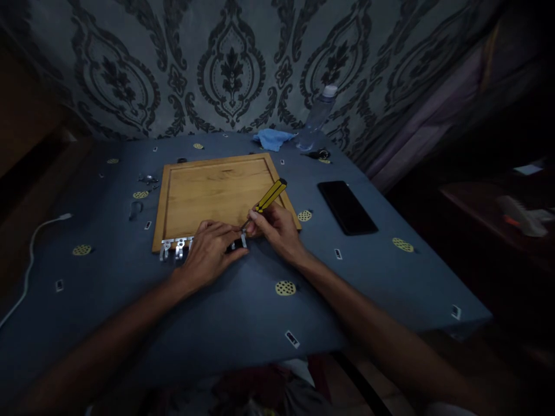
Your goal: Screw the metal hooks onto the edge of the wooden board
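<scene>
A framed wooden board [208,193] lies flat on the table, and a row of shiny metal hooks [179,245] runs along its near edge. My left hand [211,247] covers the middle of this row. Its fingers press from above and the thumb grips near a hook at the right end. In my right hand [280,229] is a yellow and black screwdriver [272,194], tilted, with its tip down at the right-end hook beside my left fingertips. My fingers hide the exact contact of the tip.
Loose metal hooks [136,209] lie left of the board. Behind it are a blue cloth [273,138], a clear bottle [316,118] and a small dark object [318,154]. A black phone [347,208] rests on the right. A white cable [32,254] trails along the left edge.
</scene>
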### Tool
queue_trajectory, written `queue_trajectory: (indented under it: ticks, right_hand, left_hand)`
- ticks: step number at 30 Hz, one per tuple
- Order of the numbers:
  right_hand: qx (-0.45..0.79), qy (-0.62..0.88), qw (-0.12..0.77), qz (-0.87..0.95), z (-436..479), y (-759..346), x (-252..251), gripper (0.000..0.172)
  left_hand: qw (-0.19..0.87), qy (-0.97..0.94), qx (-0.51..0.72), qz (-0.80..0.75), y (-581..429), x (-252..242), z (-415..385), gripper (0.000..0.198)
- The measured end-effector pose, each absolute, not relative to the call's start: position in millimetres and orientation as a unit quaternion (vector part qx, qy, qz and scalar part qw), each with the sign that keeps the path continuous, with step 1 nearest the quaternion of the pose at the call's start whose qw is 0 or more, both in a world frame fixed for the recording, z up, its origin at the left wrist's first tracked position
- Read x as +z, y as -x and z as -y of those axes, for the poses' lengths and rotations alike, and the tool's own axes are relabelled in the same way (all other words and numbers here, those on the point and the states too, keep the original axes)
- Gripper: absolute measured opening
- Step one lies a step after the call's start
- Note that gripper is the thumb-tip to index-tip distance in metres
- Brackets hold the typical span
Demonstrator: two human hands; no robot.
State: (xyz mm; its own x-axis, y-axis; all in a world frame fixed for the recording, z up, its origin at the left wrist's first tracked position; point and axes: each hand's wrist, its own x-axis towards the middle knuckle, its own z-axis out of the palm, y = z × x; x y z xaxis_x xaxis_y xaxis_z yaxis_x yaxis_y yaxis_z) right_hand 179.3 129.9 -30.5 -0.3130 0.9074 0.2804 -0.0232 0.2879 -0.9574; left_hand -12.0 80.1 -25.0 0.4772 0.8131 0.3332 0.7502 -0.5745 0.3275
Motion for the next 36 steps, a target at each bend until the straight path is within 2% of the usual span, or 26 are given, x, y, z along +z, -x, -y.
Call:
queue_trajectory:
  ticks: [12,24,36]
  right_hand:
    - [0.459,0.357,0.463,0.669,-131,-180,-26,0.032]
    - [0.462,0.352,0.461,0.671,-128,-175,-25,0.028]
    - [0.449,0.36,0.451,0.682,-126,-175,-19,0.032]
  left_hand:
    - [0.072,-0.859,0.225,-0.455,12,-25,-80,0.028]
    - [0.077,-0.857,0.22,-0.459,12,-25,-80,0.021]
    - [0.07,-0.857,0.215,-0.463,12,-24,-80,0.024]
